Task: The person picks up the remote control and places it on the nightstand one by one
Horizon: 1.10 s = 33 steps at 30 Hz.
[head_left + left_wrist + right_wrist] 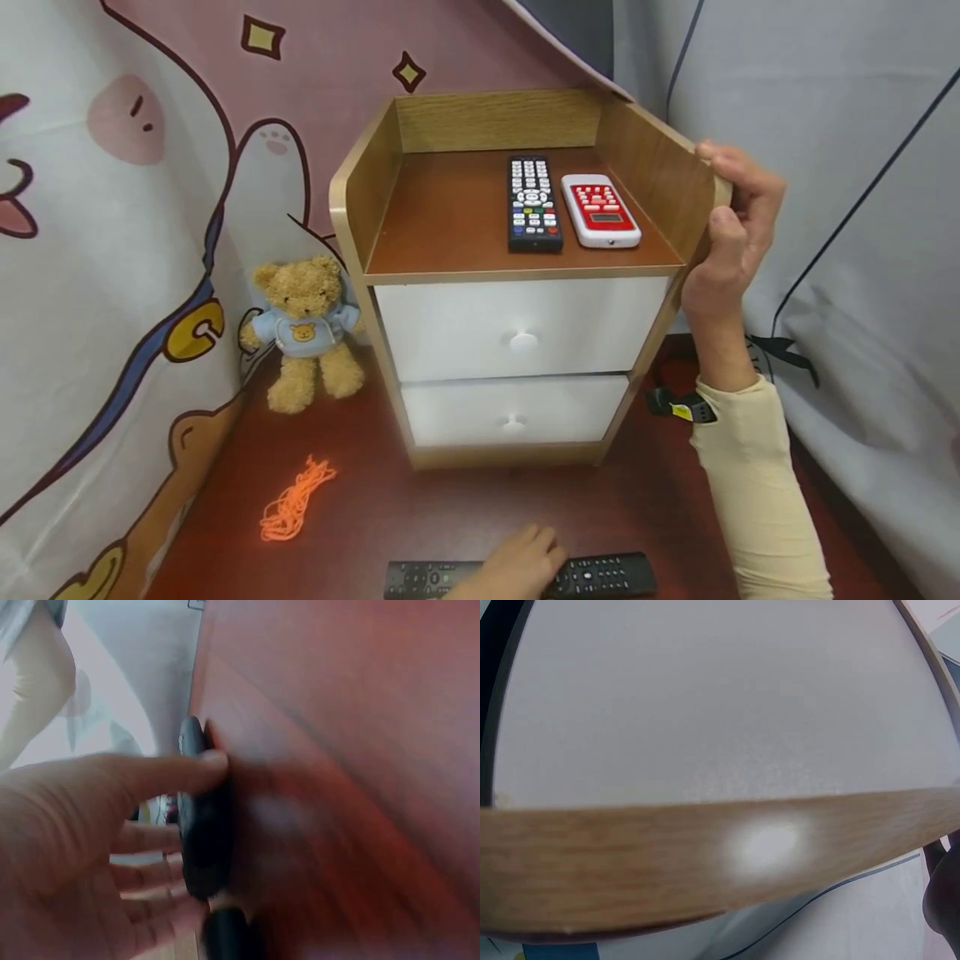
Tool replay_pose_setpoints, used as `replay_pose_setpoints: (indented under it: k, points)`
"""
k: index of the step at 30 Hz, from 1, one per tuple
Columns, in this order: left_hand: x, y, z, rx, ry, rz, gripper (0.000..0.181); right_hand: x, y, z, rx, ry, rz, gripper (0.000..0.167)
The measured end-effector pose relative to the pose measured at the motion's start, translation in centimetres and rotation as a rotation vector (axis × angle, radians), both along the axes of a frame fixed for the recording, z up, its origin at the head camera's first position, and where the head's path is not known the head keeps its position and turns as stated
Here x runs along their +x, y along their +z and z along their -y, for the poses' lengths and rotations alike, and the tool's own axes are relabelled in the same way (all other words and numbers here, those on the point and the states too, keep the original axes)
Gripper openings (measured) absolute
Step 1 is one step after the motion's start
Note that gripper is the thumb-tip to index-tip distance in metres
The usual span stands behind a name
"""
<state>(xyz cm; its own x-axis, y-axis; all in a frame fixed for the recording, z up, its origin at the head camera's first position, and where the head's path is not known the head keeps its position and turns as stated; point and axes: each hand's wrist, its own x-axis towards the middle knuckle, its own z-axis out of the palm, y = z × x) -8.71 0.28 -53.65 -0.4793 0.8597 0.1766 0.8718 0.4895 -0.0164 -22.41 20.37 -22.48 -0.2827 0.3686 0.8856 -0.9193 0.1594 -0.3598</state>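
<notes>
Near the front of the table, my left hand (517, 565) holds the left end of a black remote control (607, 575). The left wrist view shows the thumb on one side of this remote (206, 840) and the fingers on the other. Another black remote (427, 577) lies just left of the hand, partly covered by it. My right hand (738, 212) grips the upper right side panel of a small wooden cabinet (502, 457) with two white drawers, both closed. The panel's wooden edge (615, 862) fills much of the right wrist view.
On the cabinet's top shelf lie a black remote with coloured buttons (534, 204) and a white-and-red handheld device (602, 212). A teddy bear (303, 329) sits left of the cabinet. Orange cord (295, 504) lies on the red-brown table (360, 508). Printed cloth hangs behind.
</notes>
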Motion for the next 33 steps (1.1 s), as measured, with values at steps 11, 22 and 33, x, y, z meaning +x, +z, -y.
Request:
replay_pose_setpoints:
  k: [11,22,33]
  points:
    - [-0.3,0.5,-0.7,-0.060,-0.030,0.126,0.039,-0.1,0.1,0.0,0.000,0.004,-0.010,0.037]
    - [0.0,1.1,-1.4,-0.148,-0.048,0.212,0.029,-0.1,-0.2,0.2,0.016,0.005,-0.006,0.035]
    - [0.4,2.9,0.3,0.002,0.075,0.609,0.020,-0.2,-0.1,-0.1,0.001,0.017,-0.023,0.035]
